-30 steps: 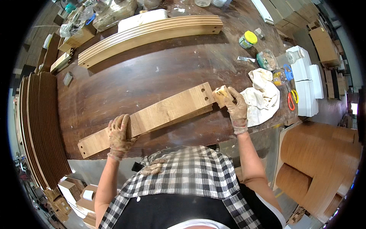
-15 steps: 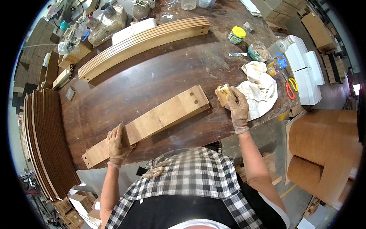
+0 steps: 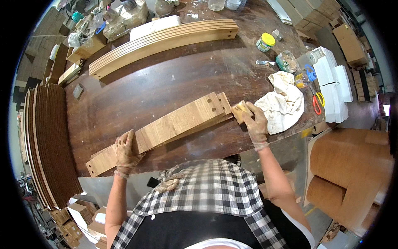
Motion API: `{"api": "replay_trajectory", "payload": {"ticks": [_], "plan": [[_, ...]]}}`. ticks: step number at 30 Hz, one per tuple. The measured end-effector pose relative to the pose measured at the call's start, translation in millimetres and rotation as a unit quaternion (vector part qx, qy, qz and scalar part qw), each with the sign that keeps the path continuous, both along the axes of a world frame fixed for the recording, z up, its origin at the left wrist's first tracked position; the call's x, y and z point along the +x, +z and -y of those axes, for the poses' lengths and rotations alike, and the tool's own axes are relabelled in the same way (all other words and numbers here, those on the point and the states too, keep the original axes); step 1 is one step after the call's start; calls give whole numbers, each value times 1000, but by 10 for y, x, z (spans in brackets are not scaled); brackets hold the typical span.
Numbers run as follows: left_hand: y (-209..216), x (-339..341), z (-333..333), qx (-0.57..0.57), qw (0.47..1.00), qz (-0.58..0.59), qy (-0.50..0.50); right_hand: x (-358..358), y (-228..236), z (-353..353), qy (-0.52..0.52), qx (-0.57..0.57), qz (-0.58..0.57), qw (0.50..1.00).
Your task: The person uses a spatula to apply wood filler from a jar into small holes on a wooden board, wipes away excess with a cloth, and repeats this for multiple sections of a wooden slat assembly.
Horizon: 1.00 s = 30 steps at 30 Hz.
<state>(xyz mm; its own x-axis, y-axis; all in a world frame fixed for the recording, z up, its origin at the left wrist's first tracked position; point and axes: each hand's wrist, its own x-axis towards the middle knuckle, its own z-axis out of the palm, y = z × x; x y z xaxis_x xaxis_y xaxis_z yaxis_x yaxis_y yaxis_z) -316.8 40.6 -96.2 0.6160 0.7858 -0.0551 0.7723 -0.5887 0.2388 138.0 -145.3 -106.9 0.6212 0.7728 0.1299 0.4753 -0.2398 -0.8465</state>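
Note:
Two long wood-grain boards lie one on another, slanting across the near part of the table. My gloved left hand grips the top board near its left end, fingers over its face. Two dark round holes mark each end of this board. The lower board sticks out past it at the right, slightly askew. In my gloved right hand, closed, is a stained yellow-brown sponge, close to the boards' right ends. Whether it touches the lower board I cannot tell.
Several boards stand stacked on edge at the far side. On the right lie a white cloth, a yellow-lidded jar, a blue-capped bottle and scissors. Brown sheets are piled at the left edge.
The top board has slid left over the lower one, baring more of the lower board's right end. My right hand has come left with the sponge, nearer the boards.

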Motion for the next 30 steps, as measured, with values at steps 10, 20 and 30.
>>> {"api": "replay_trajectory", "payload": {"ticks": [10,20,30], "plan": [[-59,-7,-65,-5,1000,-10,-11,-42,39,-336,-34,3,-5,999],[97,157,-98,-45,998,-34,-8,4,-64,-22,-76,106,-220,967],[35,-168,-59,-55,997,-47,8,-82,-218,-629,-57,24,81,995]]}}
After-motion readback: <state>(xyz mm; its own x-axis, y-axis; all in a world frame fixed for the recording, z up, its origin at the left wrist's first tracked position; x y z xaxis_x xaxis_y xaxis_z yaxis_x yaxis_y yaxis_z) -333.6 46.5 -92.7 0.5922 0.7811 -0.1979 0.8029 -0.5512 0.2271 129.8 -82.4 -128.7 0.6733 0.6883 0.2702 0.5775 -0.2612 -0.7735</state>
